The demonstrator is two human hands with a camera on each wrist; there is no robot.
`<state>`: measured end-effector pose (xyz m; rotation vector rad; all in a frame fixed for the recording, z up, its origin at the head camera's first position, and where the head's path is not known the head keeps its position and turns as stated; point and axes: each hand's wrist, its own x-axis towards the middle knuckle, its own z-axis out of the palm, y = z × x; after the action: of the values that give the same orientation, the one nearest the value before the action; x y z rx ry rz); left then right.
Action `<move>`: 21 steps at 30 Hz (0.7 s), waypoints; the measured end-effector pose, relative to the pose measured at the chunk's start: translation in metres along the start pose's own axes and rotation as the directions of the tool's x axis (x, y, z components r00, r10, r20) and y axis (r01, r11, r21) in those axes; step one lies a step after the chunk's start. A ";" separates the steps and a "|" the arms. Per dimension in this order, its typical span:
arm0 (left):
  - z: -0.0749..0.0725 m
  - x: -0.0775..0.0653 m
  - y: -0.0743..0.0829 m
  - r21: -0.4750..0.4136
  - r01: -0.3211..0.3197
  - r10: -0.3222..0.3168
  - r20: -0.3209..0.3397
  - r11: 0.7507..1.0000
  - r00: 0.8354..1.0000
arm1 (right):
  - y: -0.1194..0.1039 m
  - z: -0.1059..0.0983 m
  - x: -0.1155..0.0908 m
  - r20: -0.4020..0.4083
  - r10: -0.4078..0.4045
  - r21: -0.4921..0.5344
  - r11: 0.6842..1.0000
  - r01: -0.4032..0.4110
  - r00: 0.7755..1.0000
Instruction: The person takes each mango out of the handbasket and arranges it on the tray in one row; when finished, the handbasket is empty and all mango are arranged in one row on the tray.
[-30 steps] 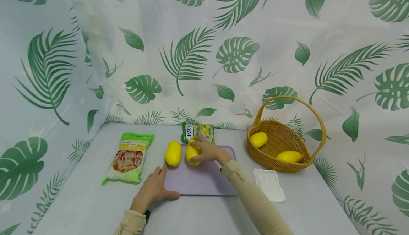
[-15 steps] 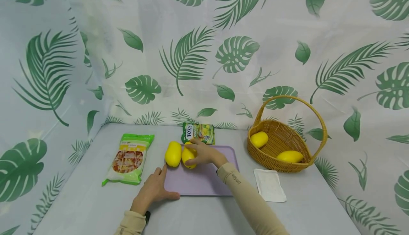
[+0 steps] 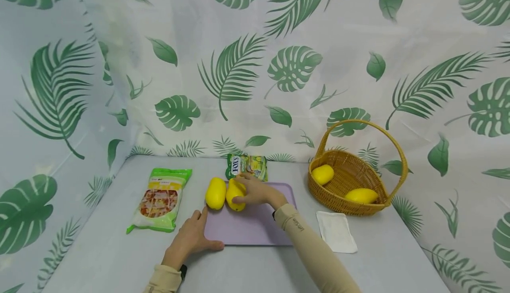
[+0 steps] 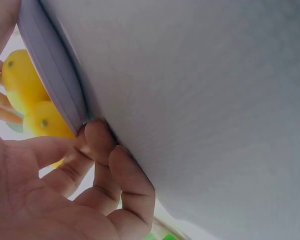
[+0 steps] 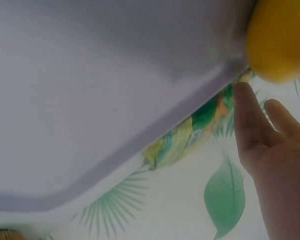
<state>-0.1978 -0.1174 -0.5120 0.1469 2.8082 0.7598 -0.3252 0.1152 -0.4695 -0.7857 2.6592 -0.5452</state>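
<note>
Two yellow mangoes lie side by side at the back left of a purple tray in the head view. My right hand grips the right-hand mango, thumb at its near end and fingers over its far end. The other mango sits close to its left, by the tray's corner. Spread around the tray's front left corner is my left hand, its thumb along the front edge. Left wrist view: the fingertips touch the tray rim and the table. Right wrist view: the mango is partly cut off.
A wicker basket with a tall handle holds two more mangoes at the right. A white packet lies before it. A green FOX'S candy bag lies behind the tray, a green-and-white food bag at the left.
My right hand has shifted left with its mango, bringing it close beside the other one. The left hand stays at the tray corner.
</note>
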 end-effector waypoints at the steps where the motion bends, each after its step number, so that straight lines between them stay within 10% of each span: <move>1: 0.000 0.000 0.000 0.000 0.002 -0.002 -0.001 1.000 1.000 | 0.000 -0.002 -0.001 -0.007 -0.004 0.005 1.000 0.004 1.000; 21: -0.001 -0.002 0.000 0.003 -0.015 0.015 -0.009 1.000 1.000 | 0.057 -0.050 -0.050 -0.137 0.058 0.021 0.998 -0.056 0.989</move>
<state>-0.1964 -0.1181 -0.5107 0.1657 2.8199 0.7622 -0.3310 0.2011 -0.4411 -0.6876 2.7891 -0.6282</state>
